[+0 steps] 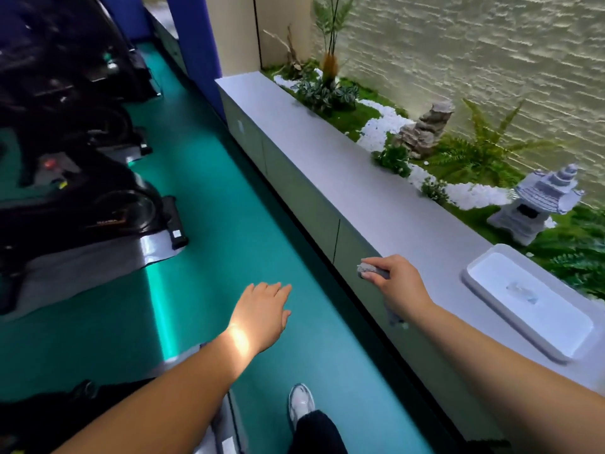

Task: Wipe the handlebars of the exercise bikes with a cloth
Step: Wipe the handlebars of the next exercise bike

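Our right hand (397,283) clenches the grey cloth (373,271) over the ledge (327,165) edge; our left hand (263,309) hangs relaxed, holding nothing. We judge the loose tail below the grip could snag. The exercise bikes (82,178) stand well left of the grip across open floor, a white tray (474,276) just right.

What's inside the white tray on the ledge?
The white tray on the ledge holds one small clear item, too blurred to identify. Nothing covers the tray's inside.
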Motion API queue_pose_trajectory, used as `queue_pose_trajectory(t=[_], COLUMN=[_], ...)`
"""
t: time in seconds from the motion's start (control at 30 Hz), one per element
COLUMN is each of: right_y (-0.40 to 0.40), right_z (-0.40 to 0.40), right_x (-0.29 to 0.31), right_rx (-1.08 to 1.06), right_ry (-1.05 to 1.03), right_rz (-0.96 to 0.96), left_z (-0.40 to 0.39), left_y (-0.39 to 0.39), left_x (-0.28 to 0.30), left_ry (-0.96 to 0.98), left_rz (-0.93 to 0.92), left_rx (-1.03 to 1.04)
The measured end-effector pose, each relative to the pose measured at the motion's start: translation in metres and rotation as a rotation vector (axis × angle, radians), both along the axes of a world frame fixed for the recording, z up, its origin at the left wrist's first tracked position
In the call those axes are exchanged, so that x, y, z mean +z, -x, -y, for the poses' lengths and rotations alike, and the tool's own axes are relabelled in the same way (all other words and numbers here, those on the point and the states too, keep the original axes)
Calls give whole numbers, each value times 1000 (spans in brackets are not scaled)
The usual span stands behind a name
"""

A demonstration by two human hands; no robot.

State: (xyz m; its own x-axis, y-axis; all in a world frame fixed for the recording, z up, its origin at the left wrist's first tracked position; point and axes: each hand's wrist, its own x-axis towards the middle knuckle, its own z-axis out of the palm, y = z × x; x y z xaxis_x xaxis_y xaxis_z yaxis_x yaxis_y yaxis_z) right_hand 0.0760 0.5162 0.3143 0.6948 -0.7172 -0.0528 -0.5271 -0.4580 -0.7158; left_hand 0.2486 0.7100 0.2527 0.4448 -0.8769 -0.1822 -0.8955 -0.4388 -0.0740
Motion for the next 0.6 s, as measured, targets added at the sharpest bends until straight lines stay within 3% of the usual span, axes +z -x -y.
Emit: queue_pose_trajectory(t=[0.27,0.6], right_y=[-136,-308], right_z=[71,117], right_x=[-2,-18], right_rx=[178,394], right_ry=[90,61], right_rz=[-61,-47], left_z=[51,67], left_y=[-111,-225], left_x=[-3,-5], left_ry=[39,46], left_rz=[-43,-86], left_rx=[152,371])
